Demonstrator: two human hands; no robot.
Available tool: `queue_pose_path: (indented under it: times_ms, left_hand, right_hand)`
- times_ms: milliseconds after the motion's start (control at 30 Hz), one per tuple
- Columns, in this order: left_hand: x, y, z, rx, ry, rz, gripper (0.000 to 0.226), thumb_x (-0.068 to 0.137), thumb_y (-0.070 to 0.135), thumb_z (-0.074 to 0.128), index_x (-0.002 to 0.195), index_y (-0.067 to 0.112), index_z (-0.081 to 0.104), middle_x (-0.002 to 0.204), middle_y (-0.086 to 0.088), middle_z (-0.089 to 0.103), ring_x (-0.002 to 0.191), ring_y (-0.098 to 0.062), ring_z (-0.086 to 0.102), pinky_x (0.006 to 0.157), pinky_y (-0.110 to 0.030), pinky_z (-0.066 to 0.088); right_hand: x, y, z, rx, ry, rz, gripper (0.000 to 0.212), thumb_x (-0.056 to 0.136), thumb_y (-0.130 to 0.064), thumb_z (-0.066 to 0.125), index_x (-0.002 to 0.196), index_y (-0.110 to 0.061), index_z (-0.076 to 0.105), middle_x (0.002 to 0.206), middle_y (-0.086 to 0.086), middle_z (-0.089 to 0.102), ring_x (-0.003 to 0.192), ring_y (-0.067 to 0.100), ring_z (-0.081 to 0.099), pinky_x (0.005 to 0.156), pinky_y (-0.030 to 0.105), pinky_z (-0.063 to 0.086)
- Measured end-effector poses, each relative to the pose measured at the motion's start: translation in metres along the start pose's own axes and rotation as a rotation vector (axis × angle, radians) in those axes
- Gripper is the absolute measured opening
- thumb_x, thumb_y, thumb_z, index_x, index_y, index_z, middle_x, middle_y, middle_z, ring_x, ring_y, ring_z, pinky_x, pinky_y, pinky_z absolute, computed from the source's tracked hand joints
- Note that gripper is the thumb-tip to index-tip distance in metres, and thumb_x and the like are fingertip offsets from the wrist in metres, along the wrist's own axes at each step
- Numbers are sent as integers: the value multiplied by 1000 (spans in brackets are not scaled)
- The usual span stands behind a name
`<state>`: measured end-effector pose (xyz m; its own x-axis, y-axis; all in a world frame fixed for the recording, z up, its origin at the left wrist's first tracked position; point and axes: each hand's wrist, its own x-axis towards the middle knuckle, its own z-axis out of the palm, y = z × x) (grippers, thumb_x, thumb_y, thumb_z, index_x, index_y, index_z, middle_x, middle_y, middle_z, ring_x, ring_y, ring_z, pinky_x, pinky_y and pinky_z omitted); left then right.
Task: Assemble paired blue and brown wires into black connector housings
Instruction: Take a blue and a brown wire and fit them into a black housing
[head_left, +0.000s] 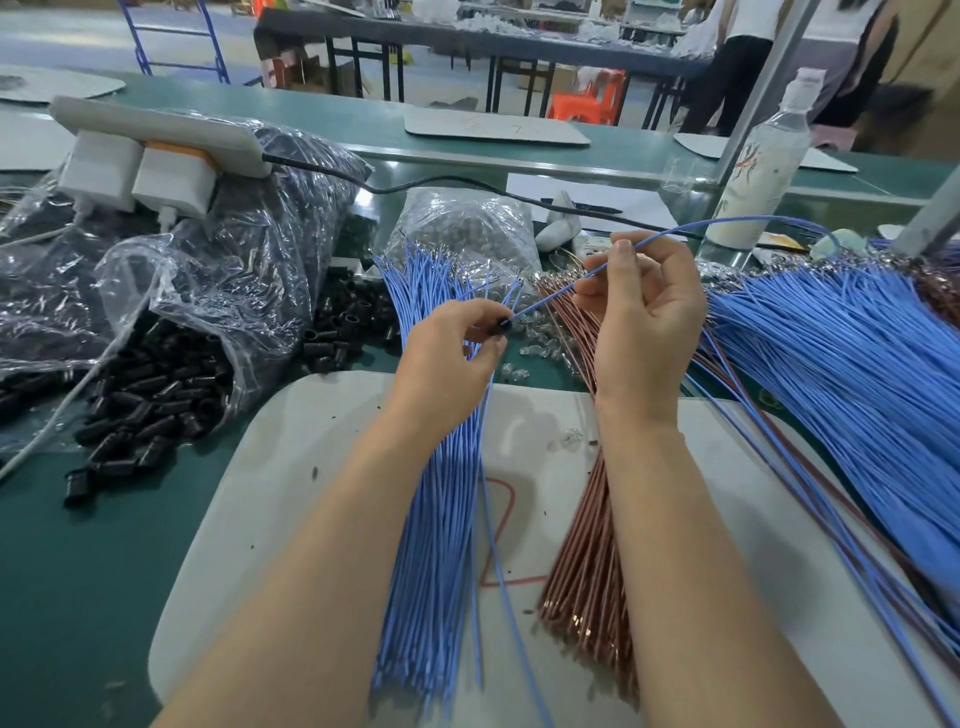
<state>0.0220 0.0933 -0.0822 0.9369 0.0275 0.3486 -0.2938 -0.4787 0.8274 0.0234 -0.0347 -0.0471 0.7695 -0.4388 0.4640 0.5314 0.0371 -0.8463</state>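
While a clear bag (156, 322) spills loose black housings (150, 410) onto the green bench (67, 571) at far left, the left hand (452, 348) pinches one black connector housing (503, 326) at its fingertips, above the blue wire bundle (436, 519) on the white pad (260, 493). A single blue wire (551, 297) meets the housing mouth; can't tell if it's seated. The right hand (641, 317) pinches that wire between thumb and forefinger, other fingers curled. The brown wire bundle (587, 551) lies under the right wrist. A large blue bundle (857, 364) fans out far right.
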Motion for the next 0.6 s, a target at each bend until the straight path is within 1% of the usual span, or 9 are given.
queue_pose_path:
  times_ms: [67, 200, 267, 333, 433, 500, 533, 567, 600]
  left_hand:
    - [0, -1, 1, 33, -4, 10, 24, 90, 9, 59, 111, 17, 67, 103, 1, 62, 85, -1, 55, 88, -22, 46]
    - [0, 2, 3, 80, -11, 72, 27, 91, 11, 58, 117, 16, 64, 102, 2, 59, 86, -3, 53, 77, -4, 37]
    - [-1, 5, 3, 78, 24, 119, 25, 91, 11, 58, 116, 12, 64, 103, 1, 61, 90, -7, 55, 81, -5, 38]
    - [-1, 8, 4, 59, 86, 169, 21, 91, 11, 60, 110, 9, 66, 100, 0, 64, 89, -8, 56, 81, -7, 40]
    - [-2, 12, 2, -18, 152, 219, 18, 90, 13, 62, 107, 10, 67, 97, 2, 67, 85, -6, 58, 79, -9, 43]
    - [-1, 12, 3, -84, 149, 199, 18, 91, 15, 61, 108, 13, 67, 95, 4, 69, 84, -9, 63, 80, -21, 50]
    - [0, 12, 3, -158, 144, 161, 16, 92, 15, 60, 106, 13, 68, 90, 3, 70, 80, -12, 65, 75, -28, 53]
    - [-1, 12, 4, -261, 139, 105, 14, 92, 16, 59, 102, 13, 68, 83, 4, 70, 72, -12, 65, 66, -30, 54]
    - [0, 10, 4, -374, 134, 24, 12, 93, 16, 58, 98, 12, 68, 75, 3, 69, 62, -10, 63, 57, -27, 51]
  right_hand:
    - [0, 0, 0, 0, -17, -4, 12, 96, -4, 50, 87, -11, 55, 70, 1, 61, 56, 9, 58, 57, 23, 51]
    - [-1, 3, 2, -15, -66, 51, 13, 96, -7, 51, 86, -13, 57, 72, 3, 63, 58, 10, 60, 59, 23, 53]
    - [-2, 7, 2, -61, -101, 104, 14, 95, -10, 54, 83, -15, 59, 73, 2, 65, 62, 9, 60, 62, 25, 53]
    - [-4, 12, 4, -156, -170, 126, 17, 94, -15, 57, 79, -21, 61, 75, -1, 65, 68, 8, 60, 69, 29, 53]
    - [-8, 12, 9, -169, -328, 203, 17, 94, -18, 58, 79, -22, 64, 74, -8, 67, 71, 3, 62, 74, 24, 51]
    - [-12, 13, 14, -141, -426, 266, 15, 98, -22, 51, 95, -23, 66, 92, -1, 71, 86, 10, 67, 83, 28, 53]
    - [-14, 12, 16, -209, -473, 260, 20, 100, -27, 46, 109, -24, 64, 104, 1, 69, 95, 12, 66, 88, 30, 52]
    - [-17, 11, 17, -300, -519, 242, 27, 101, -30, 44, 122, -24, 58, 111, -1, 67, 98, 8, 63, 89, 27, 51]
    - [-19, 11, 18, -365, -557, 222, 33, 101, -31, 43, 131, -22, 51, 106, -5, 66, 91, 1, 62, 82, 22, 50]
